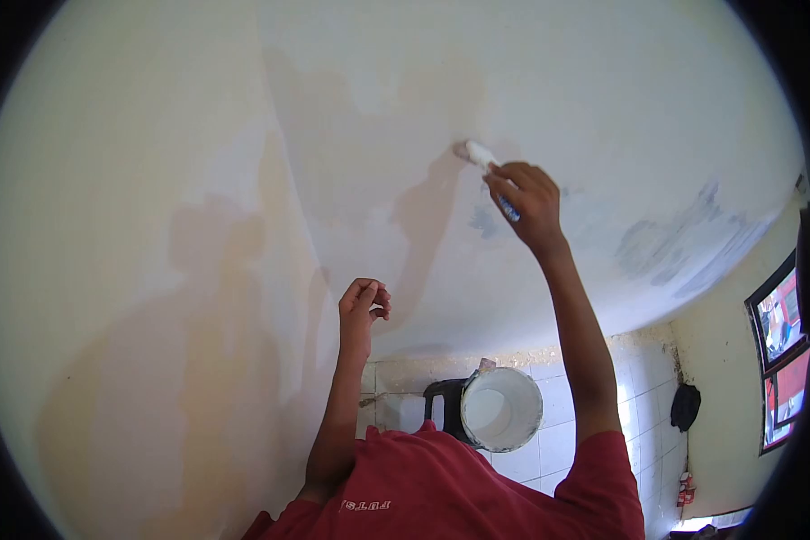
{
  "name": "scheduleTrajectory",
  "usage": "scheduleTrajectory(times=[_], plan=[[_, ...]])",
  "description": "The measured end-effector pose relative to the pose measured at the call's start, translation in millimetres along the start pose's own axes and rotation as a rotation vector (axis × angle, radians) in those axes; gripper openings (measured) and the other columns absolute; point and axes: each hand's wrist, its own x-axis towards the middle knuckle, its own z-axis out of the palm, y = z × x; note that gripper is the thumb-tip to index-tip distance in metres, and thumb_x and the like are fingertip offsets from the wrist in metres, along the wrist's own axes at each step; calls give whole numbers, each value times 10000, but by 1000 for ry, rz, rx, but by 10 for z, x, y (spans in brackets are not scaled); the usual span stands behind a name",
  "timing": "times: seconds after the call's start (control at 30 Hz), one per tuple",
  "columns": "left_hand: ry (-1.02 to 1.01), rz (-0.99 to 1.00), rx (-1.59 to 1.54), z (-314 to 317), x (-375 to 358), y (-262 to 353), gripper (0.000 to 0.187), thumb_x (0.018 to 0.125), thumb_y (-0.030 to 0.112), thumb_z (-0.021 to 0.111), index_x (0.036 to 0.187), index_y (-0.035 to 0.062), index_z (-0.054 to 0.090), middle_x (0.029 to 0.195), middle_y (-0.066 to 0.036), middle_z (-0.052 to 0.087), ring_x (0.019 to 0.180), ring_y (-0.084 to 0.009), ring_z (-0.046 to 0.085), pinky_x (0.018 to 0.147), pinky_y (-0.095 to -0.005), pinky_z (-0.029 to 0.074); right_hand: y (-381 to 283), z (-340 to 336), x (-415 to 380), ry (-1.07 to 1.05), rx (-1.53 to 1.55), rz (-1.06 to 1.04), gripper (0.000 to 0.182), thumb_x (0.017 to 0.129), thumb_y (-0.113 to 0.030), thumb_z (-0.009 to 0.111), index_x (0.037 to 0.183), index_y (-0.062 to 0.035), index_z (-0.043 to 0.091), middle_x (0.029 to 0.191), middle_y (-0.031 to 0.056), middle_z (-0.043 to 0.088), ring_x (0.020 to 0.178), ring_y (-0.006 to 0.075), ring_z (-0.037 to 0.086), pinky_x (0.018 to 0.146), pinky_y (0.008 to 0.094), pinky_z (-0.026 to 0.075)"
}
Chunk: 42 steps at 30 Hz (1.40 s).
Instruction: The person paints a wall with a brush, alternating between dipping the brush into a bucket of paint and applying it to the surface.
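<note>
My right hand is wrapped round the handle of a paintbrush. White paint coats the brush head, whose bristle tip is right at the pale wall. Below the fist, the blue-and-white end of the handle sticks out. Lower and to the left, my left hand is raised near the corner of the walls, its fingers loosely bent with gaps between them and nothing held.
Below me on the white tiled floor stands a bucket with white paint inside, beside a black item with a handle-like opening. Grey patches mark the wall at right. A dark-framed window and a hanging black thing are farther right.
</note>
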Motion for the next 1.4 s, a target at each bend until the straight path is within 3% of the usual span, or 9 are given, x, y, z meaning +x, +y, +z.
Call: scheduleTrajectory(times=[0.07,0.13,0.27,0.5,0.6,0.83,0.9,1.2,1.4], plan=[[10,-13,8,-1,-1,10,175,1008,186,538,937,41,606,811,-46,613,698,-124,581,609,-288,483,-12,-86,179,61,-32,-40,201,719,-40,728,914,-87,711,945,62,712,877,247,685,719,376,534],[14,-11,-2,-4,12,-5,174,1008,184,537,937,41,605,809,-46,611,699,-125,580,611,-289,483,-90,-119,246,201,-66,-21,186,723,-39,725,906,-63,701,936,86,708,948,260,692,830,398,560],[21,-4,-19,-5,14,-41,170,1007,181,534,938,43,604,806,-45,608,699,-129,578,613,-291,482,-223,20,144,250,-32,-72,169,739,-28,707,906,-49,689,956,114,701,975,275,691,932,432,550],[20,-26,-43,0,22,-20,167,1007,176,531,939,43,603,808,-51,608,694,-130,577,609,-288,479,-450,467,-466,-97,119,-92,118,772,-26,652,889,-36,634,1002,114,665,972,270,673,1024,476,509],[18,-19,-43,-1,20,-21,168,1008,175,528,939,43,603,807,-51,609,691,-130,577,608,-286,478,-542,467,-687,-358,162,-41,127,774,-28,677,899,-43,659,984,100,692,949,254,676,1092,480,450],[-3,0,-43,-13,5,-10,168,1007,172,526,940,39,604,809,-51,614,691,-130,583,604,-291,481,-574,391,-756,-447,175,-35,161,751,-35,710,907,-74,692,982,78,715,922,230,683,1096,483,446],[-2,0,-38,1,2,1,168,1006,171,526,939,38,604,809,-51,615,691,-129,583,603,-292,482,-435,373,-600,-281,164,-74,164,746,-18,663,896,-86,665,965,78,699,911,221,679,1100,491,438],[-27,9,-65,-50,38,-78,170,1007,173,527,930,43,606,803,-43,612,691,-122,580,605,-286,478,-203,8,343,232,-72,-80,177,760,-24,716,935,-50,715,984,117,709,931,273,698,1027,527,488],[6,-39,-84,-88,82,-181,167,1005,173,529,925,49,605,799,-41,612,694,-125,579,605,-286,473,-443,654,-261,29,113,-45,172,769,-16,693,939,-43,688,1029,127,689,982,289,683,1021,514,497]])
